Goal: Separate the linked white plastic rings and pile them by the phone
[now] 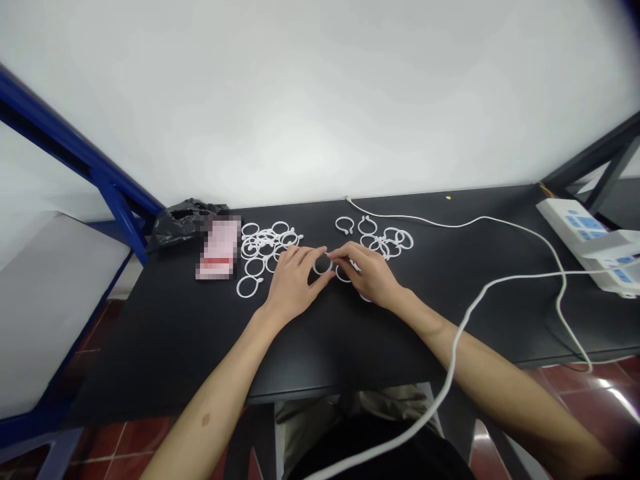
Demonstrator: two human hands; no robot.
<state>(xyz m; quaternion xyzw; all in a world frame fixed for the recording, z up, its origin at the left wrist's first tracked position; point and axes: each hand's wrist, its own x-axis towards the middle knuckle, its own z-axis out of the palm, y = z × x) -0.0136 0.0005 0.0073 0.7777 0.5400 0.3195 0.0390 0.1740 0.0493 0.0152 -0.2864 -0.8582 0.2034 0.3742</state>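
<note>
I have one white ring (323,274) right between my two hands, over the black table (190,347). My left hand (297,277) bends around it, thumb and finger on its edge with a gap between them. My right hand (367,270) is pinched small on the ring's edge, near the top. If I squeeze too hard, I think the thin ring could bend or snap. If my fingers slip, it could pop out into the big pile of rings (263,240) on my left or the smaller pile (387,243) on my right, and get mixed up. Another ring (343,280) peeks out by my right fingers, so I could bump it. The white cord (465,327) crosses my right arm and could snag if I lift that arm fast.
</note>
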